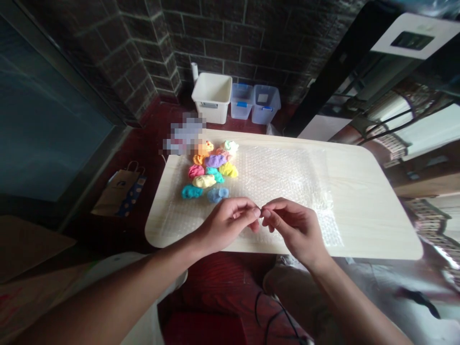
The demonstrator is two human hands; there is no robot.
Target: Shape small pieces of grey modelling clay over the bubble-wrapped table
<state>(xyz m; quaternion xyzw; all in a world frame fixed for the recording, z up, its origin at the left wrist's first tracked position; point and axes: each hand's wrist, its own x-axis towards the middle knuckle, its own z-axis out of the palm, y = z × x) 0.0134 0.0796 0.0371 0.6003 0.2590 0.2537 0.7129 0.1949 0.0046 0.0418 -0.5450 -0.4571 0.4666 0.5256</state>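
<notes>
My left hand and my right hand meet above the near edge of the table, fingertips almost touching. Thumb and forefinger of each are pinched closed. A tiny dark bit shows between the fingertips, too small to name. Beneath them lies a sheet of bubble wrap. Beyond my left hand sit several coloured lumps that look like modelling clay. Nearest are a grey-blue lump and a teal lump; a pale yellow lump, a purple lump and a yellow lump lie farther back.
The light wooden table has rounded corners. A blurred-out item covers its far left corner. Behind it on the floor stand a white bin and two clear boxes, one a clear box with a blue latch. A paper bag stands left.
</notes>
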